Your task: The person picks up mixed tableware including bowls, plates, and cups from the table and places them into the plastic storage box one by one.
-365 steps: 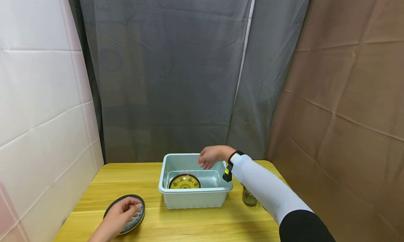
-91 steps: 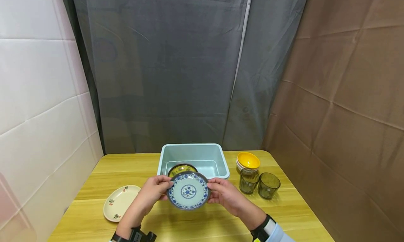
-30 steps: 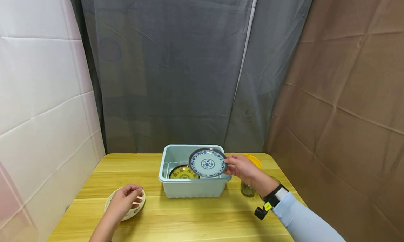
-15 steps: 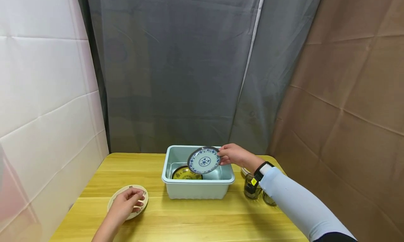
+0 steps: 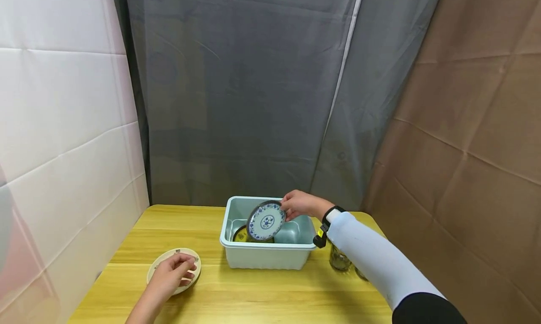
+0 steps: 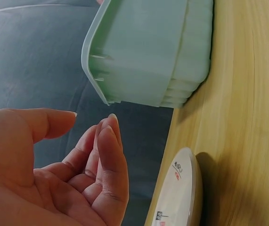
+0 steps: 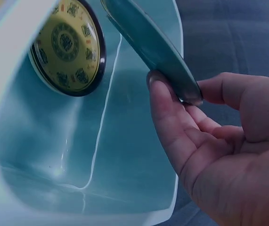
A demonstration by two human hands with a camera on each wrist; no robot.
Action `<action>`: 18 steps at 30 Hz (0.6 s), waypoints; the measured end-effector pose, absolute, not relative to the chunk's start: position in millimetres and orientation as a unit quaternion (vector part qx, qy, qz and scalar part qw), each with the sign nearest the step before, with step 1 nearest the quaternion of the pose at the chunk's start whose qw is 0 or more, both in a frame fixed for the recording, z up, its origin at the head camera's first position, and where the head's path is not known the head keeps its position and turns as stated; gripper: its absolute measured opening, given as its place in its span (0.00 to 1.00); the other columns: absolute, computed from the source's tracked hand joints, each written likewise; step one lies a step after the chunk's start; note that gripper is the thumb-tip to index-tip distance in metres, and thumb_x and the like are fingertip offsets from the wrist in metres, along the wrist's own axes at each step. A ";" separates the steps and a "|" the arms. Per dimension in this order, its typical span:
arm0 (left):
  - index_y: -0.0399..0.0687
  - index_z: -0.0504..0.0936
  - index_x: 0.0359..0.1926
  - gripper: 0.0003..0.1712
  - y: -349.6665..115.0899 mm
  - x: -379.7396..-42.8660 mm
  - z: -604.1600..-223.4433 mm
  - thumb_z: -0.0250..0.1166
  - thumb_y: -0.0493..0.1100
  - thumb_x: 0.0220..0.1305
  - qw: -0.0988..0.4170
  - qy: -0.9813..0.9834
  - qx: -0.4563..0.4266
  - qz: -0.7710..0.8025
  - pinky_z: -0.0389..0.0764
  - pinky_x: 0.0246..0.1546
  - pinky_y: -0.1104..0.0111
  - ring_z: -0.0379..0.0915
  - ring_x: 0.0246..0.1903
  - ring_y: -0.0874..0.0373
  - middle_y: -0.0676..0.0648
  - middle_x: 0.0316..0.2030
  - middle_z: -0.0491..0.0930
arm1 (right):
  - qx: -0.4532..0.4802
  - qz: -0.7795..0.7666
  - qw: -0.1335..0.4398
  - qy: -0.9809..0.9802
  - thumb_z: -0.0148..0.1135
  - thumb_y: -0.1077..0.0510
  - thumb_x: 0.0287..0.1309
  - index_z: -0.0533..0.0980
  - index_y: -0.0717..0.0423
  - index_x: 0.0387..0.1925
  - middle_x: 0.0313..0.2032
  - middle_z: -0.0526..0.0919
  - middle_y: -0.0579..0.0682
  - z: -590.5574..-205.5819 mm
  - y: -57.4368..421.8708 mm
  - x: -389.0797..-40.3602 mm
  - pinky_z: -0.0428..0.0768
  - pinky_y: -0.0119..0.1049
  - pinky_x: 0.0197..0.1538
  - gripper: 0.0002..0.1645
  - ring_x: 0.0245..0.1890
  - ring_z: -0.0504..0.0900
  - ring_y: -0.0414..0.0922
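Note:
My right hand [image 5: 301,204] pinches the rim of a blue-and-white plate [image 5: 266,221] between thumb and fingers. The plate is tilted, over the opening of a pale blue-green plastic bin [image 5: 267,258]. Inside the bin lies a yellow patterned plate [image 7: 66,44] with a dark rim, partly hidden behind the held plate in the head view. My left hand [image 5: 172,273] holds nothing, its fingers loosely bent, above a cream plate [image 5: 192,257] with small printed motifs. In the left wrist view, the cream plate [image 6: 176,188] shows below the fingers, apart from them.
To the right of the bin, a smoky glass cup [image 5: 339,259] and a second glass [image 5: 360,274] are partly covered by the right sleeve. The wooden table [image 5: 253,296] has cloth walls on its left, back and right sides.
Twelve seconds ago the blue-and-white plate lay at the left under my left hand; both hands later held it up. Within the last second, my right hand has carried it leftward, deeper over the bin.

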State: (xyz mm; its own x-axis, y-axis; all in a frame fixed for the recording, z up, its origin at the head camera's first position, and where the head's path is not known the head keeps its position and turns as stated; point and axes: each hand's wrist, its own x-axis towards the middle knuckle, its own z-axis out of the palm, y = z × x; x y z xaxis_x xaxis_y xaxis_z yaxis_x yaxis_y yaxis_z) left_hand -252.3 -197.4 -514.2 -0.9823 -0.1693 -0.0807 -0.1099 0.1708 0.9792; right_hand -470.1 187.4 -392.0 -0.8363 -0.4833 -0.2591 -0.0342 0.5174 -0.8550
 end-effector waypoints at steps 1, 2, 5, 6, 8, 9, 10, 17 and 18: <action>0.32 0.84 0.55 0.14 -197.1 -251.7 -514.4 0.63 0.41 0.84 0.024 -0.765 0.091 -0.637 0.89 0.38 0.59 0.85 0.38 0.51 0.42 0.42 0.87 | -0.160 -0.461 0.244 0.838 0.60 0.65 0.79 0.79 0.72 0.53 0.40 0.85 0.58 -393.0 186.3 -471.9 0.91 0.48 0.49 0.11 0.33 0.87 0.47; 0.32 0.84 0.55 0.14 -196.9 -251.6 -514.8 0.63 0.41 0.84 0.024 -0.765 0.091 -0.637 0.89 0.39 0.59 0.85 0.38 0.50 0.42 0.42 0.87 | -0.166 -0.455 0.247 0.839 0.60 0.65 0.79 0.79 0.71 0.50 0.38 0.85 0.57 -393.2 185.2 -473.3 0.91 0.48 0.49 0.10 0.33 0.87 0.47; 0.32 0.84 0.55 0.14 -196.9 -250.6 -514.6 0.62 0.40 0.84 0.024 -0.765 0.093 -0.637 0.90 0.40 0.59 0.86 0.39 0.49 0.41 0.43 0.87 | -0.176 -0.442 0.260 0.840 0.61 0.66 0.78 0.79 0.68 0.44 0.35 0.84 0.57 -394.9 181.1 -478.9 0.92 0.47 0.48 0.06 0.34 0.87 0.48; 0.32 0.84 0.56 0.14 -196.7 -250.5 -514.1 0.62 0.40 0.84 0.024 -0.764 0.092 -0.638 0.90 0.40 0.58 0.86 0.39 0.49 0.41 0.43 0.87 | -0.179 -0.438 0.265 0.840 0.61 0.66 0.78 0.79 0.67 0.44 0.35 0.84 0.57 -395.7 179.7 -480.7 0.92 0.48 0.49 0.05 0.34 0.87 0.49; 0.32 0.84 0.56 0.14 -196.5 -250.8 -513.5 0.62 0.41 0.85 0.025 -0.764 0.090 -0.638 0.90 0.40 0.58 0.86 0.39 0.49 0.41 0.43 0.87 | -0.183 -0.428 0.275 0.841 0.61 0.67 0.78 0.79 0.67 0.45 0.36 0.85 0.58 -396.7 177.0 -482.9 0.91 0.48 0.50 0.04 0.35 0.88 0.50; 0.31 0.84 0.56 0.14 -196.2 -250.4 -513.1 0.61 0.40 0.85 0.025 -0.764 0.090 -0.638 0.89 0.40 0.58 0.86 0.39 0.49 0.41 0.43 0.87 | -0.184 -0.423 0.279 0.842 0.60 0.67 0.78 0.79 0.67 0.45 0.37 0.86 0.58 -398.0 175.5 -484.1 0.91 0.48 0.50 0.04 0.36 0.88 0.50; 0.32 0.84 0.56 0.14 -195.9 -250.0 -512.6 0.62 0.41 0.85 0.024 -0.763 0.091 -0.639 0.89 0.40 0.58 0.86 0.39 0.49 0.42 0.43 0.87 | -0.183 -0.417 0.283 0.844 0.60 0.67 0.78 0.78 0.67 0.46 0.37 0.85 0.58 -399.1 174.0 -484.8 0.91 0.49 0.50 0.04 0.36 0.87 0.49; 0.33 0.85 0.55 0.14 -195.2 -247.4 -514.6 0.62 0.41 0.85 0.023 -0.760 0.100 -0.642 0.90 0.41 0.57 0.86 0.39 0.49 0.42 0.42 0.86 | -0.159 -0.405 0.313 0.844 0.59 0.69 0.77 0.79 0.70 0.46 0.33 0.82 0.56 -407.1 163.5 -486.3 0.85 0.59 0.63 0.05 0.33 0.86 0.49; 0.33 0.85 0.55 0.14 -195.2 -247.0 -514.9 0.62 0.41 0.84 0.023 -0.759 0.100 -0.643 0.90 0.41 0.57 0.86 0.39 0.49 0.42 0.43 0.86 | -0.157 -0.404 0.316 0.844 0.59 0.70 0.76 0.79 0.71 0.46 0.33 0.83 0.56 -408.2 162.1 -485.7 0.85 0.59 0.63 0.05 0.33 0.86 0.49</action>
